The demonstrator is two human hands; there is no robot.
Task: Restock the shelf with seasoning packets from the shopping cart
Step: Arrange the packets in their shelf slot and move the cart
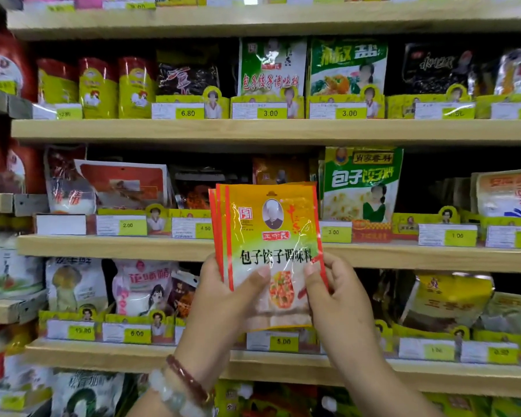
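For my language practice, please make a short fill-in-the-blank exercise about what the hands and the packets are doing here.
1. The left hand and the right hand hold a stack of yellow seasoning packets by its ____ end.
2. The left wrist wears two ____.
3. The price label directly below the packets reads ____.

Missing words: lower; bracelets; 5.00
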